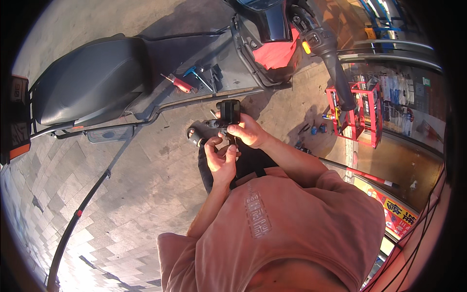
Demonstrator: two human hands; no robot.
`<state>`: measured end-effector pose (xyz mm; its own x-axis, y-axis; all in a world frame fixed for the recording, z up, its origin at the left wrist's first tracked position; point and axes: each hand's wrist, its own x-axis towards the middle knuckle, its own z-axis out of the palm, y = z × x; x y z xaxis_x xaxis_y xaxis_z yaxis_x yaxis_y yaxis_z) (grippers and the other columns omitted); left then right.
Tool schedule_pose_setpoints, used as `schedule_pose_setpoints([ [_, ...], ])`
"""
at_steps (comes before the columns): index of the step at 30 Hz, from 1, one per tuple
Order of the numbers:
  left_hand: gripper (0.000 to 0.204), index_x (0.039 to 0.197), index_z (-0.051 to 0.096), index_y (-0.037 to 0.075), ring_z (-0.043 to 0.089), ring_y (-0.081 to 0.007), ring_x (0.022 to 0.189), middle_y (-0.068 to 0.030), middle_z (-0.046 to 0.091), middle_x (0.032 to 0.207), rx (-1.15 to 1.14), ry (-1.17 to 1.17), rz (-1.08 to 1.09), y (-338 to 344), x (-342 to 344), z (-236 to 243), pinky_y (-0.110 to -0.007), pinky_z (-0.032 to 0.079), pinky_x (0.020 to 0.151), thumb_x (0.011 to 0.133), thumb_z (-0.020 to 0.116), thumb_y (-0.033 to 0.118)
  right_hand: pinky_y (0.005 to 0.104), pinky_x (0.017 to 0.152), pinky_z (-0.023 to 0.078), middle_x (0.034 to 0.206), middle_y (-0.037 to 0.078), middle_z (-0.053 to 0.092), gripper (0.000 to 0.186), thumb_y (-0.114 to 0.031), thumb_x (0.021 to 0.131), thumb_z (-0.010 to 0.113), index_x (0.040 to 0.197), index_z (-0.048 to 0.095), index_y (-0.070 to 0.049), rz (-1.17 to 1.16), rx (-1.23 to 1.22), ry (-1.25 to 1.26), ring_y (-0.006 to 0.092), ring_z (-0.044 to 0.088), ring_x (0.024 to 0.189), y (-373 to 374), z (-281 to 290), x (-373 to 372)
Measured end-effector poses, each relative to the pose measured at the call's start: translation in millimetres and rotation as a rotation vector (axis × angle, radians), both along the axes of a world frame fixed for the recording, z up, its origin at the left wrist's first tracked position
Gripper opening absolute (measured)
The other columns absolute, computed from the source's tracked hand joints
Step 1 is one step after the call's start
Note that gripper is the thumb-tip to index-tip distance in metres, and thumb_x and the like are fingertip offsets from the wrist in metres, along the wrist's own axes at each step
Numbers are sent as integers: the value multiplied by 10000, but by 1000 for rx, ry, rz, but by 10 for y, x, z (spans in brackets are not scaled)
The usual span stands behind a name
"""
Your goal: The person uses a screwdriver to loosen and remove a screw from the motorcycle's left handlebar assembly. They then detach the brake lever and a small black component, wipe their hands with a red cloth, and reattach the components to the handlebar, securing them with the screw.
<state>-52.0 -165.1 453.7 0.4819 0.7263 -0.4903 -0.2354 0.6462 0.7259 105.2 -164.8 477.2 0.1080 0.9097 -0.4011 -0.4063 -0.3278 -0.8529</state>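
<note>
In right hand (252, 132), beyond left (223, 166), black device (230, 112)

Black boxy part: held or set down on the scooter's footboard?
Held. The right hand grips the black boxy part, apart from the footboard; the left hand is close beside it.

Left hand (222, 164) curls, pinching; right hand (250, 132) grips close beside it.

The held device (230, 113) and seat (92, 80) are black, the shirt (301, 219) dusty pink.
</note>
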Motion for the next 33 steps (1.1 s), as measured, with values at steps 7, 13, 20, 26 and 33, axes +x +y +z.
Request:
schedule_pose_setpoints([
  [7, 891, 1300, 484, 21, 615, -320, 904, -103, 618, 1071, -535, -676, -113, 455, -222, -463, -569, 476, 887, 841, 433, 782, 268, 656, 470, 1083, 93, 640, 465, -381, 1010, 470, 1292, 534, -17, 418, -19, 361, 129, 594, 809, -67, -233, 74],
  [13, 970, 1455, 324, -16, 582, -132, 630, -212, 409, 1460, -371, -608, -331, 339, -83, -238, -376, 543, 653, 799, 698, 593, 292, 558, 480, 1075, 212, 661, 643, -589, 994, 338, 1250, 555, -41, 468, -158, 741, 224, 633, 674, -281, -207, 143],
  [20, 688, 1420, 395, 113, 536, -304, 1194, -143, 461, 1419, -338, -538, -366, -316, 557, -47, -470, 460, 946, 908, 584, 531, 307, 610, 536, 888, 91, 641, 539, -511, 1037, 271, 1242, 568, -111, 241, -208, 91, 173, 628, 683, -1012, -13, 623],
  [26, 538, 1394, 385, 195, 449, -301, 1307, -106, 391, 1489, -174, -358, -209, -830, 1130, 68, -566, 426, 1001, 952, 583, 430, 333, 778, 508, 919, 124, 645, 467, -406, 925, 618, 1137, 598, 10, -315, 91, -491, 229, 619, 858, -1808, 71, 910],
  [33, 692, 1458, 320, 129, 375, -289, 1350, -114, 329, 1519, 110, -220, -275, -1416, 1562, 315, -478, 335, 1112, 922, 638, 430, 359, 821, 523, 1051, 140, 663, 489, -245, 866, 690, 1273, 525, -29, -287, 143, -658, 268, 658, 952, -2249, 265, 1166],
])
